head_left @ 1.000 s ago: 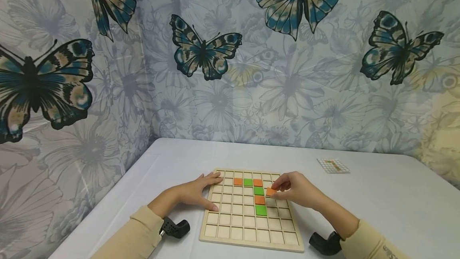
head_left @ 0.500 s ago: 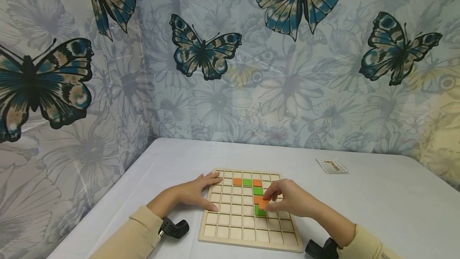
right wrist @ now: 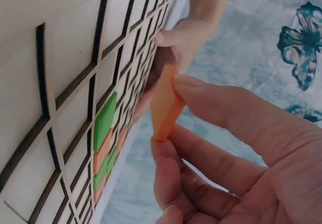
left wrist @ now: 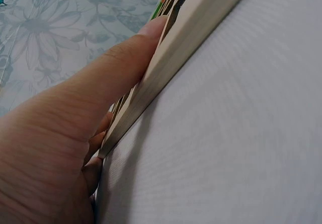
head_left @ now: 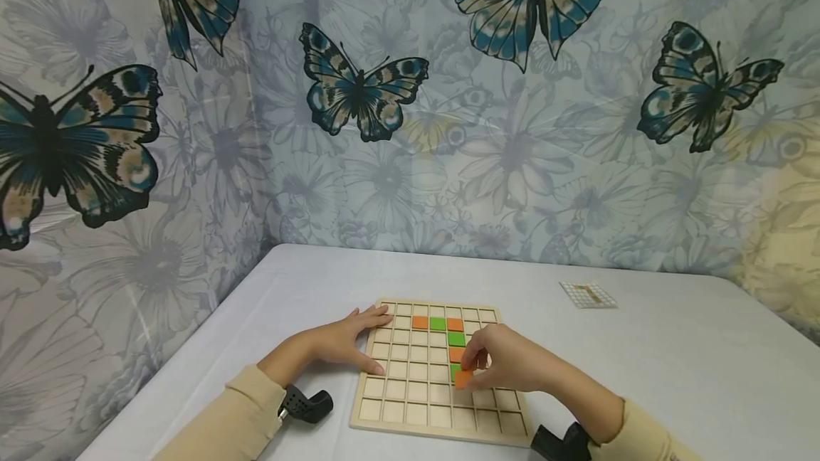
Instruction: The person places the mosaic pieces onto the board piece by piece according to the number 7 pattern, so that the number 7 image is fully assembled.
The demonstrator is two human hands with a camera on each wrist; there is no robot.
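Observation:
A wooden grid board (head_left: 378,411) lies flat on the table. Orange and green square tiles sit in its cells: a short row of orange, green (head_left: 438,324) and orange near the far edge, then a column running toward me from the row's right end. My right hand (head_left: 512,360) pinches an orange tile (right wrist: 166,103) between thumb and fingertips, above the board's surface. In the head view this tile overlaps the nearest green tile (right wrist: 104,121) of the column. Fingers spread, my left hand (head_left: 341,344) rests on the board's left edge, its thumb (left wrist: 121,65) lying over the rim.
At the back right of the white table (head_left: 666,368) lies a small card (head_left: 588,295) printed with a grid pattern. A butterfly-patterned cloth (head_left: 384,191) hangs behind and to the left. Black wrist mounts (head_left: 307,404) sit below both sleeves.
My right hand has carried the orange tile left and toward me, from right of the column to over its near end. My left hand keeps its place on the board.

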